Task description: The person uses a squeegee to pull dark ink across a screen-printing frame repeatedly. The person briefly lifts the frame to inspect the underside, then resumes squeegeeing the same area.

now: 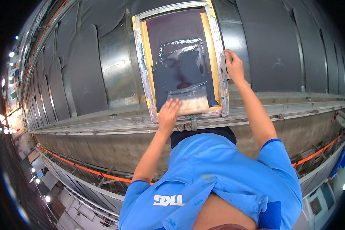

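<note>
A screen printing frame [140,53] with metal sides and yellow tape along its inner edges lies in front of me. Dark, glossy ink [182,67] is spread over its mesh. At the frame's near end is a squeegee [193,106] with a pale wooden handle and an ink-smeared blade. My left hand [168,114] is closed on the squeegee's left end. My right hand [234,67] grips the frame's right side, its fingers curled at the metal edge.
Dark grey sheets of material [272,50] lie in a row along the long metal table [120,67] on both sides. A metal rail [257,109] runs along the near edge, with a small clamp or stop [194,123] at the frame. Behind me runs an orange strip [92,168].
</note>
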`<control>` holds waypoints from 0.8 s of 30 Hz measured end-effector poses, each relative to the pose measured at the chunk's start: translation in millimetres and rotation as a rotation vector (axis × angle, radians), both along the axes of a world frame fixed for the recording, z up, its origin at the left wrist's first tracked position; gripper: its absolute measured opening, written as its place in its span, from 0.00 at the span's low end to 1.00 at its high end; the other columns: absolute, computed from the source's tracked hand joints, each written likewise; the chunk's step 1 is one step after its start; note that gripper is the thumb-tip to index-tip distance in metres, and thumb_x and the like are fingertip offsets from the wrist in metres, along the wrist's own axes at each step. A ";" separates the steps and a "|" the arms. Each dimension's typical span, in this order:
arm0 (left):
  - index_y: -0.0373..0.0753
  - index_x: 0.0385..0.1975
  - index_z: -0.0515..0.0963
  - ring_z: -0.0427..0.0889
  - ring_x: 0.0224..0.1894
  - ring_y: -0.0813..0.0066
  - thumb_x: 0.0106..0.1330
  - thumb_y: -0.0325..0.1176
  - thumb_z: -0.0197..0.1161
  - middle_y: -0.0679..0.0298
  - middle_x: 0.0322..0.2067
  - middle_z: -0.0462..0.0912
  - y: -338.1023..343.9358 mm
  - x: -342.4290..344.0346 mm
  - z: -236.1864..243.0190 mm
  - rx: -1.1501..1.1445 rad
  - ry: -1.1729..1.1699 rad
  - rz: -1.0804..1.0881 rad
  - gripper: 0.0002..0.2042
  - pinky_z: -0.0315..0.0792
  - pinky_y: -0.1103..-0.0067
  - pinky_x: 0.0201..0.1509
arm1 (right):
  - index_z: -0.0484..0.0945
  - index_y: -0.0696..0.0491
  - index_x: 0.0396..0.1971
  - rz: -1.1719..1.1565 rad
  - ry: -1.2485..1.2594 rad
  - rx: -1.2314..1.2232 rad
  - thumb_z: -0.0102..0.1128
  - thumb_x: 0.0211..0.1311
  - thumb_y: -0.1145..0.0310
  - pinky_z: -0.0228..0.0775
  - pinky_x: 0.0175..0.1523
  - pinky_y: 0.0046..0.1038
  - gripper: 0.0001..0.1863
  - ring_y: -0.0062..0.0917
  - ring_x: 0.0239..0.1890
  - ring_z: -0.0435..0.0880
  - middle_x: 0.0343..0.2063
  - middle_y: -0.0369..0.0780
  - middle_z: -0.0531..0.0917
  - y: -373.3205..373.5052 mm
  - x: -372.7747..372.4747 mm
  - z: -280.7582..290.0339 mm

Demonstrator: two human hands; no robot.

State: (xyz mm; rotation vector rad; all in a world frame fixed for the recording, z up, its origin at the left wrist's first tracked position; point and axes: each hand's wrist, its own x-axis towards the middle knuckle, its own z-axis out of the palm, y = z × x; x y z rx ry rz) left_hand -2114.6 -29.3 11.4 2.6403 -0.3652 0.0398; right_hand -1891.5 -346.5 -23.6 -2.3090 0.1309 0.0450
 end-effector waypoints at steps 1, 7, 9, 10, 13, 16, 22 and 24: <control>0.43 0.56 0.81 0.79 0.62 0.58 0.55 0.19 0.63 0.62 0.58 0.83 -0.5 16.7 -5.4 0.015 -0.038 -0.006 0.26 0.71 0.62 0.67 | 0.83 0.51 0.51 0.058 -0.027 -0.099 0.59 0.71 0.54 0.73 0.50 0.39 0.18 0.35 0.42 0.81 0.44 0.47 0.83 -5.9 -1.5 3.2; 0.45 0.47 0.86 0.84 0.52 0.58 0.53 0.19 0.65 0.59 0.47 0.87 21.0 188.3 9.6 -0.142 0.032 0.134 0.21 0.77 0.69 0.58 | 0.81 0.55 0.55 0.590 -0.200 -0.239 0.64 0.66 0.56 0.72 0.60 0.41 0.23 0.38 0.59 0.77 0.55 0.42 0.80 48.4 34.6 97.4; 0.45 0.48 0.86 0.85 0.51 0.58 0.53 0.20 0.68 0.58 0.47 0.87 30.8 233.4 18.1 -0.190 0.053 0.093 0.21 0.77 0.71 0.57 | 0.82 0.56 0.52 0.652 -0.133 -0.200 0.67 0.62 0.61 0.73 0.59 0.41 0.21 0.39 0.57 0.78 0.52 0.43 0.81 69.0 49.9 99.5; 0.45 0.48 0.86 0.86 0.50 0.59 0.53 0.21 0.69 0.57 0.47 0.88 30.2 247.0 20.1 -0.214 0.081 0.082 0.21 0.78 0.72 0.57 | 0.82 0.56 0.50 0.657 -0.128 -0.217 0.68 0.59 0.64 0.73 0.59 0.41 0.20 0.40 0.56 0.79 0.51 0.44 0.81 75.0 66.6 80.4; 0.46 0.48 0.86 0.84 0.53 0.59 0.51 0.20 0.67 0.60 0.49 0.87 25.7 244.6 15.3 -0.099 0.145 0.159 0.23 0.77 0.69 0.58 | 0.82 0.57 0.47 0.620 -0.168 -0.194 0.68 0.54 0.73 0.74 0.58 0.40 0.19 0.42 0.53 0.80 0.47 0.46 0.81 77.5 54.6 45.6; 0.45 0.47 0.87 0.86 0.51 0.60 0.49 0.19 0.69 0.60 0.47 0.88 24.4 192.6 -2.6 -0.097 0.067 0.077 0.22 0.78 0.71 0.58 | 0.80 0.58 0.49 0.558 -0.197 -0.090 0.68 0.51 0.78 0.73 0.60 0.39 0.22 0.43 0.55 0.79 0.49 0.46 0.81 70.9 -6.8 36.3; 0.46 0.48 0.85 0.83 0.56 0.62 0.45 0.16 0.70 0.63 0.51 0.87 13.9 95.9 2.6 -0.070 0.062 0.053 0.27 0.76 0.70 0.63 | 0.80 0.56 0.52 0.569 -0.052 -0.043 0.67 0.52 0.79 0.72 0.62 0.40 0.24 0.42 0.57 0.78 0.53 0.46 0.80 61.3 -93.2 54.8; 0.47 0.48 0.86 0.83 0.57 0.63 0.47 0.18 0.70 0.64 0.50 0.87 18.2 113.7 5.5 -0.109 0.026 0.077 0.25 0.75 0.69 0.64 | 0.80 0.55 0.53 0.560 -0.070 -0.049 0.66 0.53 0.79 0.72 0.62 0.39 0.24 0.43 0.57 0.79 0.54 0.46 0.80 64.1 -78.4 57.8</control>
